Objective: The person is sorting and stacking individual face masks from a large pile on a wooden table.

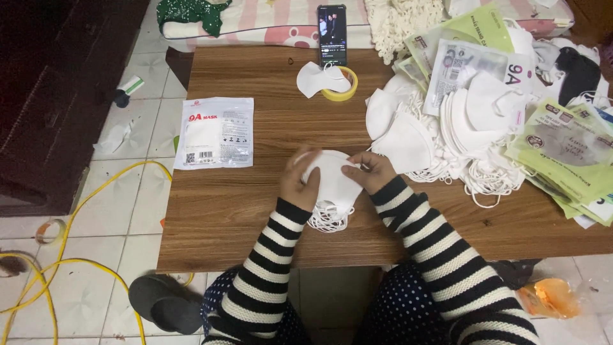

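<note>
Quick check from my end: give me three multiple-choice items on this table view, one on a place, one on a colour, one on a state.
1. Where does the sealed mask packet lie?
A. left of the hands
B. on the floor
C. under the phone

2. What colour is the tape roll?
A. blue
B. yellow
C. red

3. How is the white mask stack held?
A. untouched
B. by one hand
C. between both hands

Key: A, it lies flat on the table; B, yellow ring by the phone; C, left hand and right hand both grip it.
</note>
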